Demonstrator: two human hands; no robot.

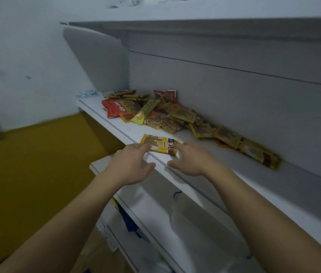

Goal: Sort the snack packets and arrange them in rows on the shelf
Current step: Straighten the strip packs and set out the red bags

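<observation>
Head view: straight-fingered left hand [131,164] and right hand [193,160] touch yellow packet [160,145].

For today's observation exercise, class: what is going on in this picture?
A person is sorting snacks on a white shelf. Both the left hand and the right hand touch one yellow packet lying alone near the front edge, with straight fingers. The mixed pile lies unsorted against the back wall; no rows yet.

A white shelf [199,154] bears heaped snack packets [161,117] and one yellow packet [160,144].
</observation>
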